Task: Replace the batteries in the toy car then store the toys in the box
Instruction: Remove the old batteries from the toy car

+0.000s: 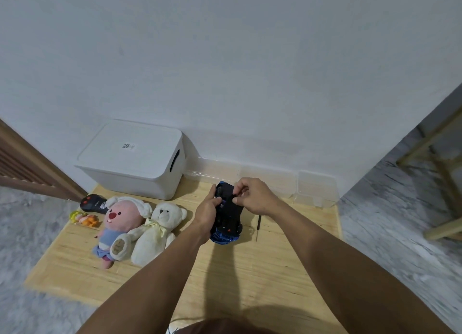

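Pale wall and grey floor frame our low wooden table [250, 271], where the work is in its battery stage. We have the car [228, 215] turned belly-up just above the table's middle, its blue body underneath. Our left hand [206, 215] grips it along its left side, thumb over the underside; our right hand [252, 196] pinches at something small on the dark underside, near the far end. Whether that is the battery cover or a cell, we cannot tell, nor whether fresh batteries are in. A screwdriver [258, 227] lies on the table just right of the car, so we judge the compartment has been opened or is about to be closed. Storage has not begun: the white box [132, 158] sits at the far left corner with its lid on, and the pink plush [117, 223], the white bear [156, 231], a small doll [83, 218] and a black remote [92, 202] all lie in front of it. Clear containers [315, 188] stand along the wall.
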